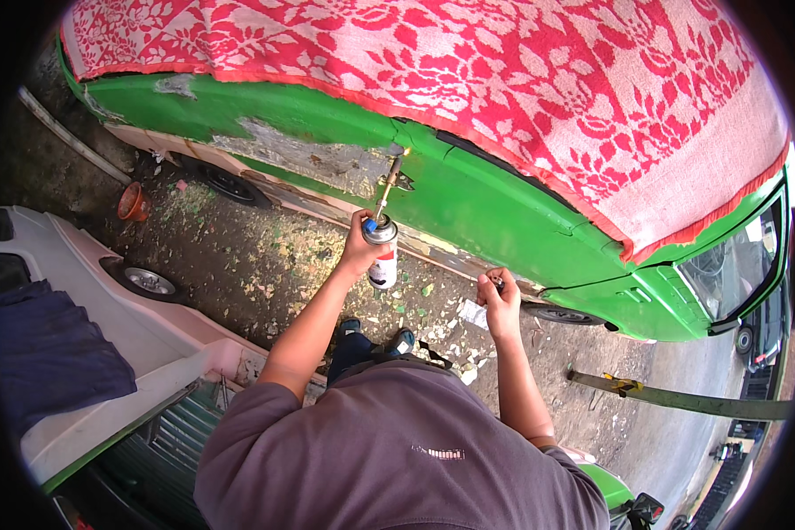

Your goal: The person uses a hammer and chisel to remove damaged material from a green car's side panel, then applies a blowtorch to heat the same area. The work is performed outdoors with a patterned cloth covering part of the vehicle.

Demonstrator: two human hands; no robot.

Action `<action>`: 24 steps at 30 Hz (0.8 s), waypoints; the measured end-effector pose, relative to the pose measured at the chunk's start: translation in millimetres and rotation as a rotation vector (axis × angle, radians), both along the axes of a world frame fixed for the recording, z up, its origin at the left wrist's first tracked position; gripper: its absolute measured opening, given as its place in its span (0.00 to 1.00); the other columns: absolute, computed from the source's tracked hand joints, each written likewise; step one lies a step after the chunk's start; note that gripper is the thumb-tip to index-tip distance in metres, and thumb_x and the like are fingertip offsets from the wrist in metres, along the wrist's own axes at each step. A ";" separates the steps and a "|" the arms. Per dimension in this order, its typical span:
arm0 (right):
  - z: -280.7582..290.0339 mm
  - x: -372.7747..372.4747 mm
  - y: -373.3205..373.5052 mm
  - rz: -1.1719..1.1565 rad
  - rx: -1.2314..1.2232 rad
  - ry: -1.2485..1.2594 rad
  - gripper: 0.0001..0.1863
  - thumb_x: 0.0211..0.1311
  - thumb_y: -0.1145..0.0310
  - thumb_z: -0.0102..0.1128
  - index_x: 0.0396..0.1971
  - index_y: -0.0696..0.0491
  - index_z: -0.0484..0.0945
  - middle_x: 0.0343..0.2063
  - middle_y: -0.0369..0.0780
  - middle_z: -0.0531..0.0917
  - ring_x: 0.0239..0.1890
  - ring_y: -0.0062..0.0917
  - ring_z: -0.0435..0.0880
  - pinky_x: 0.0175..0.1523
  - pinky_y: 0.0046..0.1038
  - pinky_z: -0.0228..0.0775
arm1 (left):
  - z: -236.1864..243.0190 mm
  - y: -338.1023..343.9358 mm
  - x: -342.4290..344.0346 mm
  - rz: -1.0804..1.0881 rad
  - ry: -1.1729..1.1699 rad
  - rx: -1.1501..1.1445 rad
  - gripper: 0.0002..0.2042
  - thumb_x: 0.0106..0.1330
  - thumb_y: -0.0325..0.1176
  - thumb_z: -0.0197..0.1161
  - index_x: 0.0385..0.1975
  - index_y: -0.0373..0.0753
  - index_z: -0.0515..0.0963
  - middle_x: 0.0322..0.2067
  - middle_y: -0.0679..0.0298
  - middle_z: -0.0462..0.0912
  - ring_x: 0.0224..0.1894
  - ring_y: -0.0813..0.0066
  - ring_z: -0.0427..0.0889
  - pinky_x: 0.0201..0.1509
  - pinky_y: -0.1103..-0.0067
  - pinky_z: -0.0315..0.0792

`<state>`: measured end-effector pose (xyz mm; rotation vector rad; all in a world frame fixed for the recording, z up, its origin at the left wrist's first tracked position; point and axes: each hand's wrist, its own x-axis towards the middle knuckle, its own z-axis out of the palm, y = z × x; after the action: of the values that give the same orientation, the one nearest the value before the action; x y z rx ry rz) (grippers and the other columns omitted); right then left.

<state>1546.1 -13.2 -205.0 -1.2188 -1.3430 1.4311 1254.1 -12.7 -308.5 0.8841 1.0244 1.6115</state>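
Note:
My left hand (359, 244) grips a gas canister (382, 256) with a brass torch nozzle (389, 184) on top, its tip pointed at the side of a green car (486, 212). The nozzle's tip is close to a patch of stripped, grey bare metal (309, 155) on the car's body. My right hand (501, 300) is closed around a small dark object, held low against the car's lower side panel. What that object is I cannot make out. A red and white floral blanket (468, 71) covers the car's roof and windows.
A white car (106, 309) stands behind me at the left, with a dark blue cloth (53, 353) lying on it. Paint flakes and scraps litter the dirt ground (256, 256). An orange pot (132, 201) sits near the green car's wheel. A long metal bar (680, 399) lies at the right.

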 end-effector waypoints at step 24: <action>1.4 -21.9 -0.4 0.030 0.016 0.022 0.09 0.64 0.68 0.58 0.29 0.55 0.69 0.17 0.31 0.71 0.19 0.13 0.67 0.25 0.18 0.60 | 1.8 -3.9 -37.5 0.123 0.006 -0.015 0.34 0.47 0.21 0.68 0.54 0.40 0.56 0.42 0.62 0.75 0.43 0.73 0.78 0.49 0.74 0.74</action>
<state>1524.1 -13.6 -203.6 -1.1738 -1.3603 1.4483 1216.5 -16.5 -306.7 0.8302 1.1119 1.7016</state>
